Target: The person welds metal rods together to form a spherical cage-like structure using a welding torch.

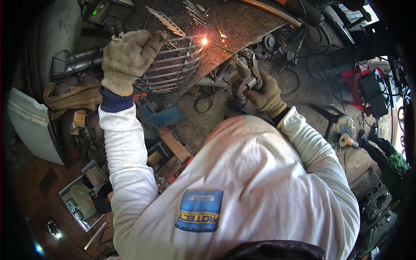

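Observation:
My left hand (pixel 125 60), in a knitted work glove, grips the left side of a metal grate (pixel 169 66) made of parallel rods; its fingertips are partly hidden. The grate lies along the edge of a rusty metal table (pixel 255 39). In my gloved right hand (pixel 267 96) is a welding electrode holder (pixel 245 85), clamped on a thin electrode (pixel 223 47). At the electrode's tip a bright arc (pixel 204 41) glows against the grate's far right corner, with a few sparks beside it.
Several loose rods (pixel 167 21) lie farther back on the table. A machine with a green display (pixel 102 12) stands at the far left. Cables and metal parts (pixel 269 42) lie to the right of the table, a red and black machine (pixel 362 89) farther right.

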The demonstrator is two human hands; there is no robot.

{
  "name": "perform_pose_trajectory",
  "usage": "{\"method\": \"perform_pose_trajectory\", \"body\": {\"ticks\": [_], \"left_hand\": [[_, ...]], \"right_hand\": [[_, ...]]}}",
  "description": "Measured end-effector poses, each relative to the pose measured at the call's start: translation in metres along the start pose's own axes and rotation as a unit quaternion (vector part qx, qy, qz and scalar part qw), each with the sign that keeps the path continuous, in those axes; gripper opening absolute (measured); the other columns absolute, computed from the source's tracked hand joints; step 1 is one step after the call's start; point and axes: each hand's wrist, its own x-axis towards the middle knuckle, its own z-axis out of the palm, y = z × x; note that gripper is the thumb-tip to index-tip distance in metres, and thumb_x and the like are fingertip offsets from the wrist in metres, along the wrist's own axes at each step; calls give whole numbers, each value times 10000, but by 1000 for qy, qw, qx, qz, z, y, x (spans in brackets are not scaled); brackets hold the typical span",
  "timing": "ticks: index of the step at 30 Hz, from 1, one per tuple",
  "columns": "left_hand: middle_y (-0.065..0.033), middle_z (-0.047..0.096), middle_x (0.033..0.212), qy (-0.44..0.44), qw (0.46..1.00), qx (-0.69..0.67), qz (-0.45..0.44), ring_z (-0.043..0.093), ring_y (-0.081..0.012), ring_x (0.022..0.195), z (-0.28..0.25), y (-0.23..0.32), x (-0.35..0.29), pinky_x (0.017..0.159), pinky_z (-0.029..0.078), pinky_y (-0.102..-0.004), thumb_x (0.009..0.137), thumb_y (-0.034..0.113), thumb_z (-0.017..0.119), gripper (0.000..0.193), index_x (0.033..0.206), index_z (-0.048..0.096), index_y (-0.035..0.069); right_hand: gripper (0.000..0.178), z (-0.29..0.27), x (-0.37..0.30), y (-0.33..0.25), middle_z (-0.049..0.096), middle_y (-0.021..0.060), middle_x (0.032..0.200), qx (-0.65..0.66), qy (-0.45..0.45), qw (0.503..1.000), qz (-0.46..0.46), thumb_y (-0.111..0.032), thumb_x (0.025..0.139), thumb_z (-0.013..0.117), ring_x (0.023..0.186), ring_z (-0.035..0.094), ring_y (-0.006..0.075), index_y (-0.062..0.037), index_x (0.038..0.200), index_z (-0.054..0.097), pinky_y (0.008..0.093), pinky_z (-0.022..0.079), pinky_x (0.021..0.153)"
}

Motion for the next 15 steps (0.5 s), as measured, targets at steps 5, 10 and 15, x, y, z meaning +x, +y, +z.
{"method": "perform_pose_trajectory", "body": {"ticks": [5, 10, 15], "left_hand": [[-47, 582, 860, 74, 996, 44, 34, 655, -231, 762, -7, 7, 8, 531, 551, -323, 819, 185, 753, 454, 1243, 600, 136], [-52, 605, 891, -51, 992, -114, -26, 662, -235, 772, -3, -13, -10, 613, 556, -332, 826, 138, 722, 377, 1187, 620, 103], [-13, 531, 798, 11, 998, 15, 57, 595, -205, 732, -18, 8, 16, 558, 488, -360, 749, 113, 675, 288, 1031, 643, 166]], "right_hand": [[506, 0, 4, 2, 725, 170, 968, -30, 9, 1000, -4, -213, 687, 768, 901, 725, 273, -18, 1136, 639, 359, 567, 789], [320, 4, 2, 5, 629, 99, 908, 46, -56, 997, -30, -8, 764, 663, 820, 625, 181, -36, 1070, 570, 342, 526, 697], [282, -7, 10, 0, 638, 81, 962, 19, -118, 993, -12, -68, 774, 649, 834, 641, 244, -109, 1048, 602, 378, 532, 704]]}}
